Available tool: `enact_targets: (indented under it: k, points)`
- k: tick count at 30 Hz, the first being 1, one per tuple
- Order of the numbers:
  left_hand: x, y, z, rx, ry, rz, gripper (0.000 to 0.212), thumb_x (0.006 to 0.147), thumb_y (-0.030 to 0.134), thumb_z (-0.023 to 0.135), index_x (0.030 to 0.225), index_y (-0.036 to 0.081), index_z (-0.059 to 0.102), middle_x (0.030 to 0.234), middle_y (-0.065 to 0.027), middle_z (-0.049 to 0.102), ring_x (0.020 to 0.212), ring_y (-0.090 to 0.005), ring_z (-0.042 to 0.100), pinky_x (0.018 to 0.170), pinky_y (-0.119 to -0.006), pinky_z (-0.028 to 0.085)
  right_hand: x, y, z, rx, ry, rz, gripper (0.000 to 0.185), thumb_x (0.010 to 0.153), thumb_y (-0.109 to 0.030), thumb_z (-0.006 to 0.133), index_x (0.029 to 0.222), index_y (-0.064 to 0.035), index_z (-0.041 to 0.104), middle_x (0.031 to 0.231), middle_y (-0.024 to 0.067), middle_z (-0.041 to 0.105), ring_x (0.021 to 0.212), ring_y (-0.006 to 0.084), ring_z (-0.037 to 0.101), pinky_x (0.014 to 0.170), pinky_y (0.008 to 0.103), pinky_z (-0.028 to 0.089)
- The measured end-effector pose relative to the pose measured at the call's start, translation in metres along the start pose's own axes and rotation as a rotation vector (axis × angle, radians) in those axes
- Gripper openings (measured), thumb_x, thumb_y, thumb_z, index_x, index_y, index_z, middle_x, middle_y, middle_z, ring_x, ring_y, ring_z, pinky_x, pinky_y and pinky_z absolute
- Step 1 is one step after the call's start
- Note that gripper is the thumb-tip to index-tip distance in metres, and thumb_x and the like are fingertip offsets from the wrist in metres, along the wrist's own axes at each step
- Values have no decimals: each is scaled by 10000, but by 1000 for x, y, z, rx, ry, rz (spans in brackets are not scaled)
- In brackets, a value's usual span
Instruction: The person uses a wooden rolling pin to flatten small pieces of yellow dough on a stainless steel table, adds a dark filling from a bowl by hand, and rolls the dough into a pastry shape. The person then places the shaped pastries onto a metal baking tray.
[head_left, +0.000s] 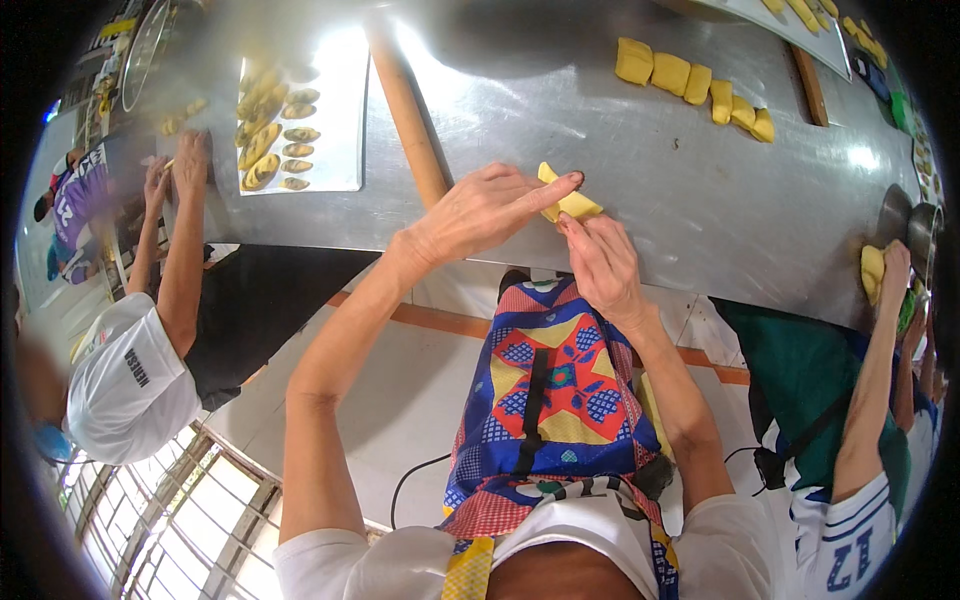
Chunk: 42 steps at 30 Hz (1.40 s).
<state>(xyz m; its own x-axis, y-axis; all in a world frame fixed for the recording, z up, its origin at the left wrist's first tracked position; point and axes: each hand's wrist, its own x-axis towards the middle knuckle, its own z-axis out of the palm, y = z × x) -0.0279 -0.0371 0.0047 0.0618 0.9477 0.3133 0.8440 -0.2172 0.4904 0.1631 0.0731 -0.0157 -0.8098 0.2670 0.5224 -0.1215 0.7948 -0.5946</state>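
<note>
Over the near edge of the steel table, a small folded or curled piece of yellow dough is held between both my hands. My left hand reaches across from the left with a finger laid over the dough, and dark brown smears mark its tip. From below, my right hand pinches the dough's lower edge with its fingertips, which are also smeared brown. Whether filling lies inside the dough is hidden by my fingers. Right beyond my left hand lies a wooden rolling pin.
A white tray holds rows of shaped, dark-streaked pastries. Several yellow dough pieces form a row on the steel table. Another tray and a wooden bar are far right. Co-workers' hands handle dough on both sides.
</note>
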Motion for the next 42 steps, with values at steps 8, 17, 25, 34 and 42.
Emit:
enact_targets:
  k: [8, 17, 25, 34, 42]
  points:
    - [-2, 4, -5, -33, 7, 21, 745, 782, 5, 635, 1467, 85, 355, 947, -71, 687, 834, -226, 634, 850, -345, 478, -6, -8, -2, 29, -14, 39, 429, 810, 66, 629, 1233, 30, 563, 1018, 108, 658, 921, 265, 617, 800, 392, 494]
    - [6, 4, 7, -203, 125, -321, 780, 843, -29, 637, 1510, 98, 253, 1189, -90, 658, 1017, -261, 642, 871, -403, 501, 7, 3, -9, -38, 145, 371, 557, 806, 5, 682, 1332, -20, 497, 1082, 65, 689, 1034, 253, 572, 899, 390, 435]
    - [5, 1, 17, -3, 71, -171, 734, 817, 12, 627, 1480, 120, 331, 1121, -95, 660, 1014, -260, 622, 900, -381, 473, 2, 2, 9, -183, 104, 356, 589, 790, -16, 702, 1346, -42, 507, 1063, 20, 694, 1131, 220, 513, 979, 387, 362]
    - [4, 6, -2, 25, -131, -146, 700, 834, 21, 610, 1475, 134, 351, 1037, -54, 658, 940, -243, 622, 932, -392, 414, -7, 8, 11, 12, 94, 232, 588, 796, 12, 687, 1348, -41, 493, 1085, 112, 621, 963, 266, 592, 915, 414, 437]
    - [13, 36, -36, -697, 94, -691, 801, 851, 63, 707, 1512, 74, 253, 955, -64, 683, 889, -137, 630, 864, -315, 449, 39, -1, -43, 747, -41, 658, 653, 869, 53, 627, 1455, -26, 349, 1001, 69, 581, 945, 139, 566, 882, 268, 474]
